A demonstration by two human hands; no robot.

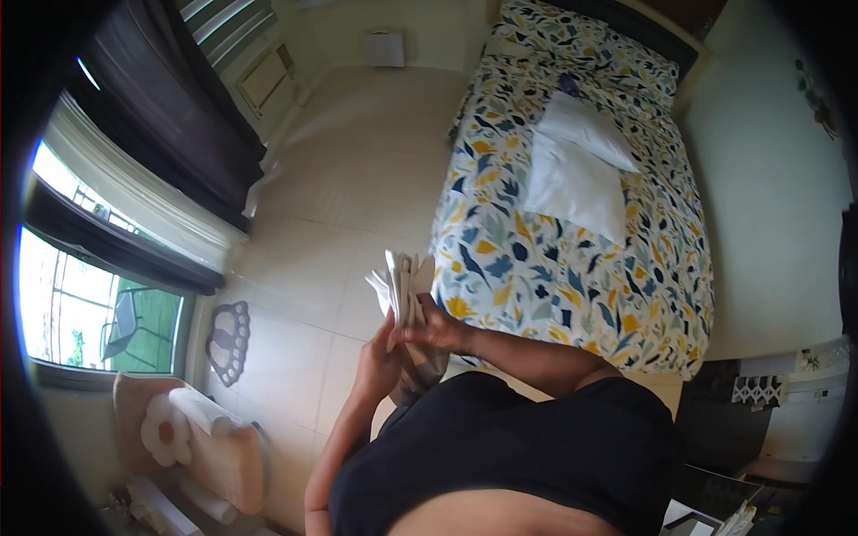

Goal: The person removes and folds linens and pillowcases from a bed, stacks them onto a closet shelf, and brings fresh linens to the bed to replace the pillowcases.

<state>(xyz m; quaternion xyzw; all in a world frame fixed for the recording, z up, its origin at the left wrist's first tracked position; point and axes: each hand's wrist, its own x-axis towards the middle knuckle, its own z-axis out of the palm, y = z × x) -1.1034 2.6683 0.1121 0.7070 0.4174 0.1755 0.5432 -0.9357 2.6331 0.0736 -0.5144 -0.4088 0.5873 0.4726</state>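
Both hands are together in front of my chest, around a folded white and beige bundle [405, 284] that looks like cloth. Its layers stand upright and fan out at the top. My left hand [382, 359] grips the lower left side of it, fingers closed. From the right, my right hand [436, 327] wraps the bundle's lower part with bent fingers. The bottom of the bundle is partly hidden by the hands, so its exact kind is unclear.
A bed with a patterned cover [509, 268] stands ahead on the right, bearing white pillows [576, 183]. To the left are dark curtains [179, 98], a foot-shaped mat [230, 344] and a peach armchair [237, 464] with a flower cushion [167, 431]. Tiled floor [357, 170] runs between.
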